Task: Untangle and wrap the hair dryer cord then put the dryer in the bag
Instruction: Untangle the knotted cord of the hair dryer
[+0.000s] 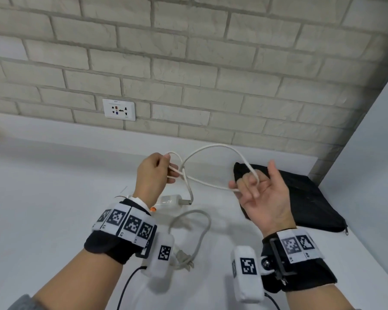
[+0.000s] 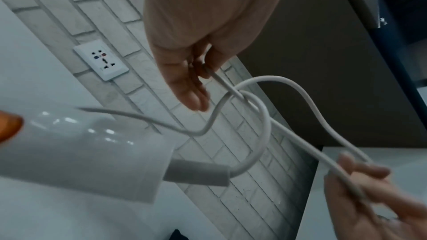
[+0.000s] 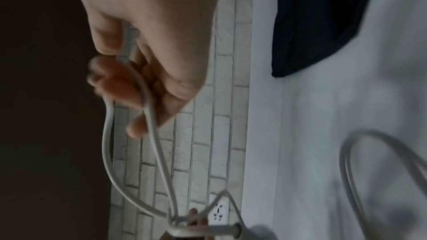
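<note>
White counter, brick wall behind.
Left hand (image 1: 154, 173) and right hand (image 1: 259, 193) both pinching knotted white rubber cord (image 1: 211, 148), spreading loops to free tangle.

Dryer (image 1: 167, 203) body hidden behind left wrist, plug (image 1: 184, 260) blurred — bag (image 1: 300, 198) partly behind right hand (image 1: 262, 198)

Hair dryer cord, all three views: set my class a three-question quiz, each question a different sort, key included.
1. True or false: the cord is plugged into the wall socket.
2. Which hands hold the cord? A left hand only; B right hand only; C both.
3. Fill in: the black bag lies on the counter to the person's ____.

Key: 1 false; 2 C; 3 right.
</note>
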The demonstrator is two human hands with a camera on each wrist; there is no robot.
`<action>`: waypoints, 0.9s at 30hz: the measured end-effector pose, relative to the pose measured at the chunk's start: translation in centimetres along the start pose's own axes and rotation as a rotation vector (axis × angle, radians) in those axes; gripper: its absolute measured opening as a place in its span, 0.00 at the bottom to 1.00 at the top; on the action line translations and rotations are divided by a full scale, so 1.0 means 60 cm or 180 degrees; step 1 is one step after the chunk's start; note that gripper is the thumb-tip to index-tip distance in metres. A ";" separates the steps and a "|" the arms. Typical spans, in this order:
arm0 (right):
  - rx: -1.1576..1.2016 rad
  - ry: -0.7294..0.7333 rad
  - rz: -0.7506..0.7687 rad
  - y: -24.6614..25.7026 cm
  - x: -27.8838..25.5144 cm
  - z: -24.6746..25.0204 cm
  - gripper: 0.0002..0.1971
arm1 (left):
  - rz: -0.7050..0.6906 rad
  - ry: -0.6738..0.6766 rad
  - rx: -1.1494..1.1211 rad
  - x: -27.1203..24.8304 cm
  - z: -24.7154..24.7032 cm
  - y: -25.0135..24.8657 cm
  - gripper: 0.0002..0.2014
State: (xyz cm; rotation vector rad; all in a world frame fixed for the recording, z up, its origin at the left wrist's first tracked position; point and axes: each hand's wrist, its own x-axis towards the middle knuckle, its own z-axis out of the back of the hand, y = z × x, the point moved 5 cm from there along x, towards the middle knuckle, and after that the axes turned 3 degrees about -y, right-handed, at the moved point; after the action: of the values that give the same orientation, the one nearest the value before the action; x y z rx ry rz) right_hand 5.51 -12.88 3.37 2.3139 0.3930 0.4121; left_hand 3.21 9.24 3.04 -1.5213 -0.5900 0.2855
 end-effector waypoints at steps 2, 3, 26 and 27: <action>-0.0439 0.0009 -0.0131 -0.002 0.000 0.004 0.22 | -0.0049 -0.0050 0.0086 -0.003 0.000 0.006 0.14; -0.0583 0.0021 -0.0115 -0.001 0.000 0.007 0.21 | -0.0062 -0.0064 0.0086 -0.003 0.001 0.006 0.14; -0.5944 0.1036 0.0758 -0.062 0.012 -0.100 0.26 | -0.0349 0.0758 -0.0018 -0.020 -0.032 -0.027 0.12; -0.5848 0.1084 0.0704 -0.069 0.014 -0.096 0.25 | -0.0372 0.0752 0.0002 -0.019 -0.029 -0.026 0.12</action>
State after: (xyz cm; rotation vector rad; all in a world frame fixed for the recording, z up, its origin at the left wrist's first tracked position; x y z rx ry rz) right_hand 3.32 -6.15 4.44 0.4780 -0.1412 0.7940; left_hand 2.90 7.06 4.49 -1.4880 -0.4880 0.0152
